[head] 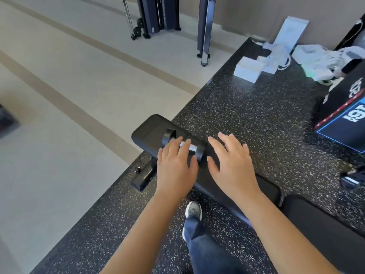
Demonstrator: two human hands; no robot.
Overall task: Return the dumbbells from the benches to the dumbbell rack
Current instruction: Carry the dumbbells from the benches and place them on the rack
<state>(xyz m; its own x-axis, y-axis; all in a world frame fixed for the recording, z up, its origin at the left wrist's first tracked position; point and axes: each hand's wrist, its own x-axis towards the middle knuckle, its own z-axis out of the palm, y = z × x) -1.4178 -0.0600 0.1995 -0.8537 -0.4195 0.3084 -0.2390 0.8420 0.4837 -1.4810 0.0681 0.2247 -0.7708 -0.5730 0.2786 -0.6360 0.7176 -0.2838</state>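
A small dumbbell with black round heads and a chrome handle lies across the far end of a black padded bench. My left hand hovers over its handle with fingers spread, covering part of the handle; I cannot tell if it touches. My right hand is open just to the right of the dumbbell's near head, above the bench edge, holding nothing. No dumbbell rack is in sight.
The bench stands on speckled black rubber flooring beside a pale floor. White boxes and bags lie at the back right, a dark printed box at the right edge. A machine frame stands behind. My shoe is below the bench.
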